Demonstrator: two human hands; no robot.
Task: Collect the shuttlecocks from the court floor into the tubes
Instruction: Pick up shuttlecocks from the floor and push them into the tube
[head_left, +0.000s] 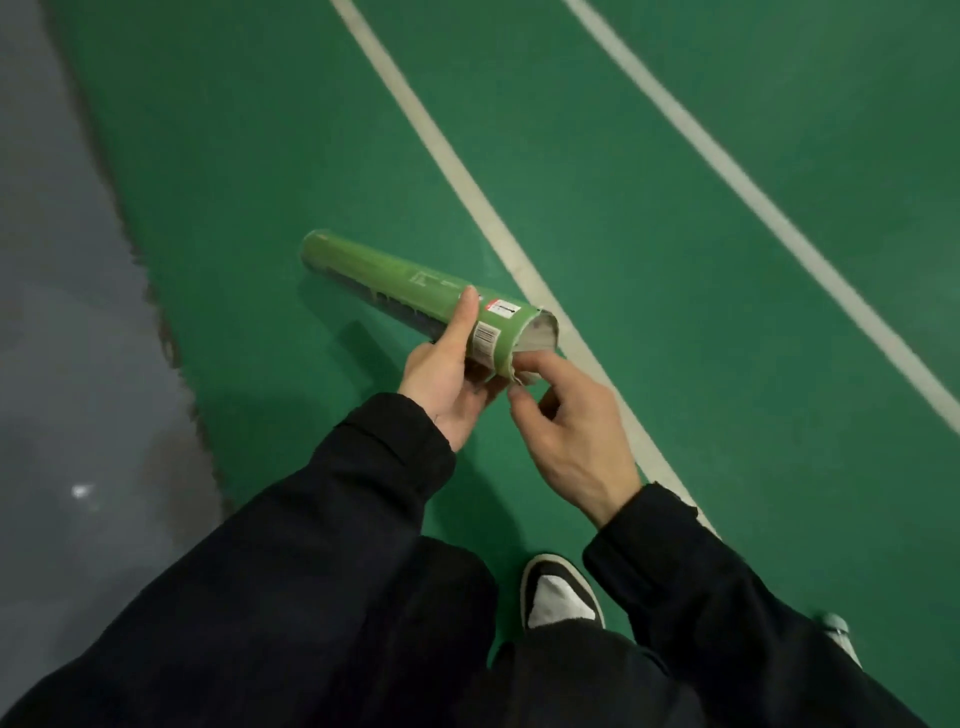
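Head view: left hand (447, 374) grips barcoded green tube (415, 296); right hand (566, 415) loosely curled.

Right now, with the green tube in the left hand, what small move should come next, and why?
Probably turn to find a shuttlecock. The left hand grips the green shuttlecock tube near its open end, the right hand curls at the rim, seemingly holding nothing, and no loose shuttlecock shows on the green court floor.
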